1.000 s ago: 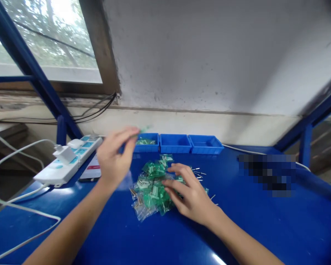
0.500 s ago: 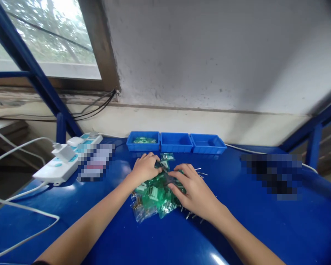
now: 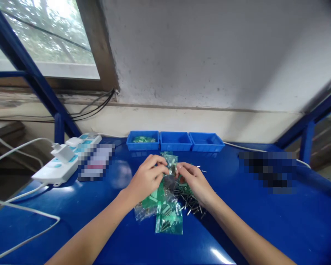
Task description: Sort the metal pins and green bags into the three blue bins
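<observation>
Both hands [image 3: 149,179] [image 3: 195,180] well inside table edges [image 3: 118,137]

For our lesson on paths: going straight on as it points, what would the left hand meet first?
Probably the green translucent plastic packet beside the left hand; its fingers may be touching it, though depth is unclear. The right hand lies beyond.

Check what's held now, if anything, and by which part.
A green packet, apparently: left hand at its left edge, right hand at its right. Fingers hide the exact pinch.
</observation>
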Demonstrator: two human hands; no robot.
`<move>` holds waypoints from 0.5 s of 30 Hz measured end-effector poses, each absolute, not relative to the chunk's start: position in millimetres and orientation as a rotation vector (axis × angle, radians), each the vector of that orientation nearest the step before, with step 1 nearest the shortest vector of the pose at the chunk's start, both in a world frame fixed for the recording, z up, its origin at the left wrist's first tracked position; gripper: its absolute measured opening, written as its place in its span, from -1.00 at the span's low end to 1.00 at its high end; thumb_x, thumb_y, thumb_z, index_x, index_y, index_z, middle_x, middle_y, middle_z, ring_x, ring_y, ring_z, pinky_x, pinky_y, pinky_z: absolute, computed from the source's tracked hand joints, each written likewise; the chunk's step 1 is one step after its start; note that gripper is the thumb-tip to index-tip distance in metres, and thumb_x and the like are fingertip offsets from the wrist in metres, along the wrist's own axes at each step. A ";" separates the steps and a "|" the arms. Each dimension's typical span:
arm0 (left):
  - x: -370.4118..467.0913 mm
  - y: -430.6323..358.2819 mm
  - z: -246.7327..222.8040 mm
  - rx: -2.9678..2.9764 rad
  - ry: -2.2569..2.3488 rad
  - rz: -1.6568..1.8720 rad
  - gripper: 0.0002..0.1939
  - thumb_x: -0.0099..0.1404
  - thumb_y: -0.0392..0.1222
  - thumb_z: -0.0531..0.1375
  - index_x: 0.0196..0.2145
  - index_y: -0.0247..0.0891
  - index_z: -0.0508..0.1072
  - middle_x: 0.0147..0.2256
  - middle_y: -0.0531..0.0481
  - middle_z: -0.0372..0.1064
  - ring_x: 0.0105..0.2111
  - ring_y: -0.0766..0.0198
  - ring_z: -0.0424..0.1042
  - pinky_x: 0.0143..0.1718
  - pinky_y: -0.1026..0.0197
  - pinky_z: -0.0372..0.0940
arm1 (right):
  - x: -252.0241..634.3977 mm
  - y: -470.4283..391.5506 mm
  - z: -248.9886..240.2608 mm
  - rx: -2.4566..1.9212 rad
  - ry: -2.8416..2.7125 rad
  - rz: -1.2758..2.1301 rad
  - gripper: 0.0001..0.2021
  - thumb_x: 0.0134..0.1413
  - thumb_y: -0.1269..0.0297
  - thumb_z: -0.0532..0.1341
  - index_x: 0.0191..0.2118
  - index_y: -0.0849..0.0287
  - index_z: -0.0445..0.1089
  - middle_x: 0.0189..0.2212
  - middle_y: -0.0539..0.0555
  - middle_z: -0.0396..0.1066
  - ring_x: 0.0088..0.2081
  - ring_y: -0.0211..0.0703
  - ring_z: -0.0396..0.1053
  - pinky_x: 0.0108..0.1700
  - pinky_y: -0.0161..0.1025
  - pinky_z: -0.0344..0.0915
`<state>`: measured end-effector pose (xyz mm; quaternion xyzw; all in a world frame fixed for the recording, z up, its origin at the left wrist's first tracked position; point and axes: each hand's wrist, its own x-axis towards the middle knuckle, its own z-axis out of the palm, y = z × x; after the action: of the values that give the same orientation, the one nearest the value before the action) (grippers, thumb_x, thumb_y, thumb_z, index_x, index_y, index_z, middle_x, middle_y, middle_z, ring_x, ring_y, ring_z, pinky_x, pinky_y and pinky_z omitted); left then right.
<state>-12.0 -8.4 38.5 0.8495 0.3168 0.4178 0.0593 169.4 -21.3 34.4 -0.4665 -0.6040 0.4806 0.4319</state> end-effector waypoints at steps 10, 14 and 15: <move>-7.9 -14.9 47.3 1.802 0.962 0.848 -0.64 0.38 0.02 -0.08 -0.24 -0.19 0.43 -0.30 -0.04 0.35 -0.29 0.23 0.32 -0.29 0.16 0.24 | 177.0 -26.1 29.9 -0.898 -1.869 0.306 -0.83 0.11 0.40 0.15 -0.17 0.11 0.39 -0.30 0.06 0.39 -0.27 -0.21 0.34 -0.23 -0.25 0.30; -2.4 -13.4 50.7 1.661 1.050 1.007 -0.70 0.31 0.02 0.05 -0.28 -0.24 0.45 -0.40 -0.01 0.39 -0.44 0.30 0.34 -0.45 0.24 0.23 | 179.3 -28.6 35.4 -0.794 -2.035 0.040 -0.70 0.10 0.50 0.11 -0.08 0.05 0.37 -0.06 0.14 0.28 -0.03 -0.09 0.26 -0.10 -0.12 0.31; -4.9 -9.6 57.0 1.708 1.104 1.167 -0.75 0.29 -0.02 0.10 -0.25 -0.22 0.45 -0.36 0.00 0.40 -0.41 0.29 0.36 -0.41 0.23 0.25 | 179.5 -28.5 35.9 -0.822 -2.035 0.022 -0.70 0.11 0.48 0.11 -0.07 0.04 0.37 -0.02 0.15 0.23 0.01 -0.06 0.23 -0.08 -0.09 0.31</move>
<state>-4.9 -9.6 57.0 0.6715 0.4340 0.4587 0.3878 179.5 -28.5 35.9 -0.3332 -0.8253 0.0087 0.4559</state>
